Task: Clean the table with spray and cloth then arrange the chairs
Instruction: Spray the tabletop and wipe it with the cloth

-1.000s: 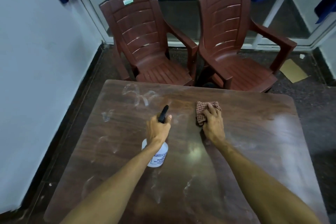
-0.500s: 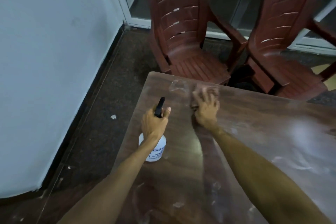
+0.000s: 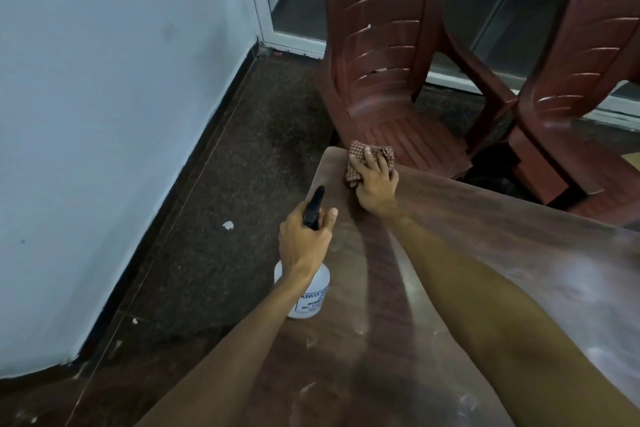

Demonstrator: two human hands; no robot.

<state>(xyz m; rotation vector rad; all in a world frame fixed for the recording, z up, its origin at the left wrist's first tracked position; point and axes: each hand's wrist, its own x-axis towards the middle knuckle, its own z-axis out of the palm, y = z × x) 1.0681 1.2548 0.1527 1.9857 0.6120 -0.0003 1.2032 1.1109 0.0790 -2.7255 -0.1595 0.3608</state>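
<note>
wipe step is in hand, chairs not dealt with yet. right hand (image 3: 375, 184) lies on the checked cloth (image 3: 360, 158) with fingers spread fairly flat, pressing it onto the far corner of the table (image 3: 485, 236) on the wall side, right at the edge. cloth is bunched, red-brown check, with a fold sticking out by the thumb. left hand (image 3: 304, 243) is wrapped round the neck of the spray bottle (image 3: 310, 295), black trigger head poking out above the knuckles. bottle is white with a printed label, upright on the table near the wall-side edge, just behind the cloth hand. table top is dark brown and glossy, with whitish smears and streaks across the window side and the near edge, so my read is well under half wiped. next move probably calls for dragging the cloth back off the corner across those streaks with firm downward pressure, without pushing it over the edge. labelled chair (image 3: 381, 45) and second chair (image 3: 588, 80) stand just beyond the far edge, angled, armrests close together; arranging them comes later
</note>
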